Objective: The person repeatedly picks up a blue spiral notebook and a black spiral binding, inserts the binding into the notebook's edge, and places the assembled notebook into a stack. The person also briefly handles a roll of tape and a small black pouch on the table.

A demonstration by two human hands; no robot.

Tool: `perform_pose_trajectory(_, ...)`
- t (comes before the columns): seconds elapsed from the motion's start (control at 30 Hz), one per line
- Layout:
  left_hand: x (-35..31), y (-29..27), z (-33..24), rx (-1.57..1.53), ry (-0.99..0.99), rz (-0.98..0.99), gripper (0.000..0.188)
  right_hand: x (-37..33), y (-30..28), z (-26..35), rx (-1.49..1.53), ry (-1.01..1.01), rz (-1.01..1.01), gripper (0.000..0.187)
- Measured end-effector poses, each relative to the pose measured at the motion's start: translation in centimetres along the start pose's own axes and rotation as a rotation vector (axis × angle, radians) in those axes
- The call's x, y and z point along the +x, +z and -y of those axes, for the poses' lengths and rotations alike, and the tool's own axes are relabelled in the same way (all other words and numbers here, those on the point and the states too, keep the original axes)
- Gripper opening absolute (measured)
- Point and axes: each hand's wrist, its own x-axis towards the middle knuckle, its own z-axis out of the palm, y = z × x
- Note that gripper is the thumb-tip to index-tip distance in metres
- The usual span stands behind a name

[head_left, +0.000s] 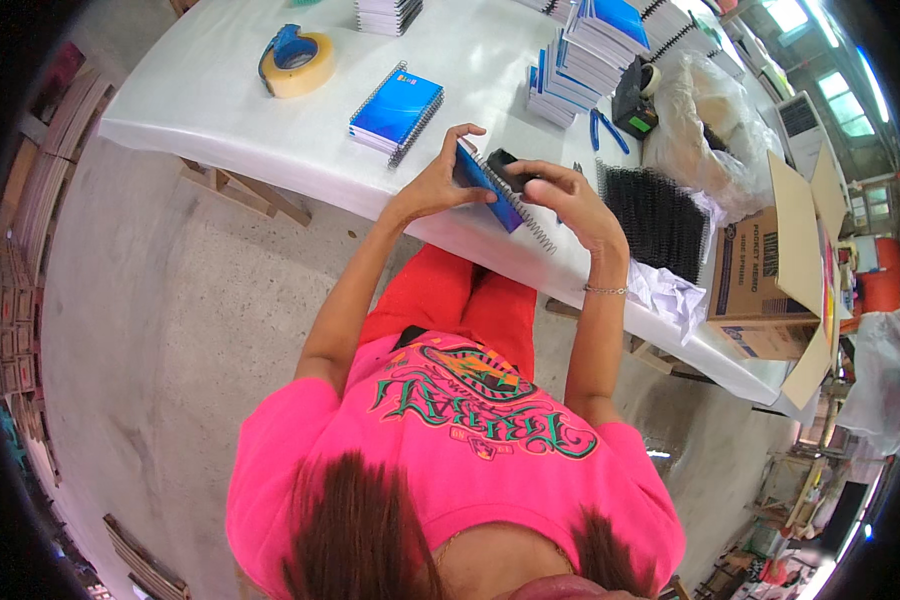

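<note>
A blue notebook [507, 213] is held tilted between the thumb and fingers of the left hand [435, 188]. A black object [502, 163] is pinched in the right hand's [578, 205] curled fingers, beside the notebook's wire coil [541, 236], whose loose end is seen below them. Small notebooks [400, 104] are stacked just beyond the left fingers; pliers [610, 131] are laid beyond the right, black coils [655, 222] heaped to their right. Farther off, past the left fingers, tape [307, 70] is seen.
</note>
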Motion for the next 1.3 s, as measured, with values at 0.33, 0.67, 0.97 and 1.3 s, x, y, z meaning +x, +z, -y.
perform_pose_trajectory(0.33, -0.2, 0.1, -0.2, -0.054, -0.011, 0.039, 0.099, 2.6, -0.2, 0.0, -0.184, 0.020, -0.004, 0.045)
perform_pose_trajectory(0.67, 0.4, -0.1, 0.6, -0.173, 0.026, 0.063, 0.098, 3.5, 0.1, -1.1, -0.143, -0.011, -0.052, 0.043)
perform_pose_trajectory(0.97, 0.2, 0.0, 0.5, -0.036, -0.003, 0.068, 0.093, 3.1, -1.2, -3.3, 0.391, 0.072, -0.077, 0.046)
perform_pose_trajectory(1.3, -0.1, 0.1, 0.2, -0.223, -0.038, 0.100, 0.072, 3.0, -1.7, -1.9, 0.286, -0.036, 0.129, 0.042)
